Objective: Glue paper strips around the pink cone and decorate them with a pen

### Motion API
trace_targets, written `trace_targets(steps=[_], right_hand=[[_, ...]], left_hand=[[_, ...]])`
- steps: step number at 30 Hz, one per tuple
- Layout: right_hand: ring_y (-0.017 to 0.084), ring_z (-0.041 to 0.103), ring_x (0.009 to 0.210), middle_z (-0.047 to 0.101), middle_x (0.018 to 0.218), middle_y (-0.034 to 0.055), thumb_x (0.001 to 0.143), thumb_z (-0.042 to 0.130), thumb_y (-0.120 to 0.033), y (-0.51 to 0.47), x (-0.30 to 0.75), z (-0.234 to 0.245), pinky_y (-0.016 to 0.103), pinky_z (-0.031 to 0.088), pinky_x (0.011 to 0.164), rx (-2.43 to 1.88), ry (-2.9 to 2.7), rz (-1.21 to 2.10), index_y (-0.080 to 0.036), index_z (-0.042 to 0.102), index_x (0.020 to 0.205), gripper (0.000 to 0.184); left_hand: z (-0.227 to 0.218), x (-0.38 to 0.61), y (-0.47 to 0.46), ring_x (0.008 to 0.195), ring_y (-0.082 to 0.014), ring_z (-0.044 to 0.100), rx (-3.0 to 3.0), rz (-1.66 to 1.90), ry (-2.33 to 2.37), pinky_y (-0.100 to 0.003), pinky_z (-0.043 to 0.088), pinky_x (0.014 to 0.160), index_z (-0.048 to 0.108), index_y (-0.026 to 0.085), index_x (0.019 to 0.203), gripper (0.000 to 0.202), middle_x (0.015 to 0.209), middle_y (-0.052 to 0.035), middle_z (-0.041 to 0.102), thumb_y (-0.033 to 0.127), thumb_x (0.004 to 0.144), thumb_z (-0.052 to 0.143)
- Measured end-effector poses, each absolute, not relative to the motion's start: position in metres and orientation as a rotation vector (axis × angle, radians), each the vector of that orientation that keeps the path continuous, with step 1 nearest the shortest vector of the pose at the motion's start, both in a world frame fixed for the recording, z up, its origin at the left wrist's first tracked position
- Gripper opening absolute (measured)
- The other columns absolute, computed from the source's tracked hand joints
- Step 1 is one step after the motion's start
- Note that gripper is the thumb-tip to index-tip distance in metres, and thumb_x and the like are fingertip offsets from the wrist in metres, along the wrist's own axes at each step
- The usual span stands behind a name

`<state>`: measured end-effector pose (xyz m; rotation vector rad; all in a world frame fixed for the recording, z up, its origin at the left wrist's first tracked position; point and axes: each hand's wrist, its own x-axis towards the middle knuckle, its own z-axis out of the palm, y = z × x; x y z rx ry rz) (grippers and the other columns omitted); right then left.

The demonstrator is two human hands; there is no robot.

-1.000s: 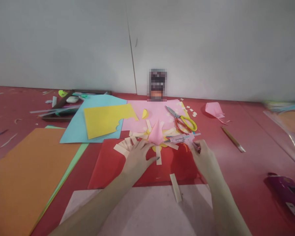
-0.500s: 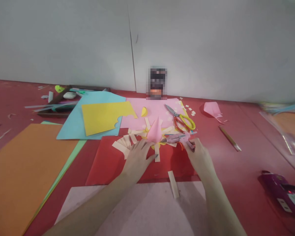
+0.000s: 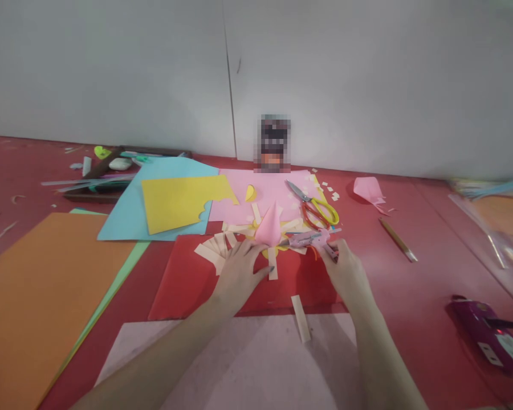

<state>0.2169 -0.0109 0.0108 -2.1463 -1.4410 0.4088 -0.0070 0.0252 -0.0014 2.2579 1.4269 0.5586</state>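
A pink paper cone (image 3: 269, 226) stands on yellow scalloped paper, with pale strips spread around it. My left hand (image 3: 240, 270) has its fingertips at the cone's base and steadies it. The thumb of that hand lies over a short pale strip (image 3: 273, 256) pointing toward me. My right hand (image 3: 345, 263) is closed around the handle of a pink glue gun (image 3: 310, 238). The gun's nozzle points left and reaches the cone's lower right side; whether it touches is too small to tell. Beneath everything lies a red sheet (image 3: 183, 285).
Scissors (image 3: 313, 203) lie behind the glue gun, near a pencil (image 3: 398, 240) and a folded pink paper piece (image 3: 368, 189). Yellow paper (image 3: 175, 202) covers blue paper (image 3: 119, 225); orange paper (image 3: 38, 285) lies left. A purple device (image 3: 487, 336) sits right. One loose strip (image 3: 301, 319) lies in front.
The view has shifted very slightly. Both hands, the cone and the glue gun keep practically the same positions.
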Motion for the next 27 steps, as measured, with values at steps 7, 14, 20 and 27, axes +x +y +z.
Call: trace_targets(steps=[7,14,20,27], right_hand=[[0.022,0.057,0.07,0.062,0.078,0.0055,0.079,0.042,-0.056,-0.0108,0.2178,0.0096,0.026,0.034,0.057,-2.14,-1.438,0.415,-0.023,0.046,0.079,0.034],[0.021,0.057,0.069,0.062,0.076,0.005,0.078,0.043,-0.059,-0.0102,0.2192,0.0076,0.026,0.035,0.056,-2.122,-1.437,0.409,-0.022,0.047,0.078,0.037],[0.023,0.059,0.074,0.063,0.082,0.0059,0.076,0.046,-0.059,-0.0101,0.2169,0.0091,0.028,0.037,0.058,-2.112,-1.402,0.421,-0.023,0.047,0.081,0.036],[0.024,0.059,0.076,0.062,0.083,0.0047,0.072,0.051,-0.058,-0.0113,0.2135,0.0134,0.029,0.038,0.059,-2.129,-1.435,0.47,-0.023,0.048,0.085,0.037]], left_hand=[[0.0011,-0.0059,0.0246,0.097,-0.0231,0.048,2.183,0.588,1.42,-0.04,0.039,0.082,0.054,0.024,0.097,0.023,0.101,-0.0007,0.054,0.024,0.076,0.063],[-0.0003,-0.006,0.026,0.097,-0.0234,0.048,2.207,0.559,1.413,-0.039,0.038,0.081,0.056,0.026,0.101,0.026,0.102,-0.0007,0.054,0.025,0.076,0.063],[-0.0002,-0.0053,0.0259,0.095,-0.0223,0.05,2.221,0.574,1.393,-0.038,0.04,0.081,0.056,0.027,0.102,0.026,0.101,-0.0007,0.054,0.024,0.077,0.062],[0.0007,-0.0048,0.024,0.094,-0.023,0.05,2.212,0.579,1.408,-0.04,0.041,0.082,0.052,0.026,0.105,0.029,0.1,-0.0011,0.056,0.024,0.077,0.062]])
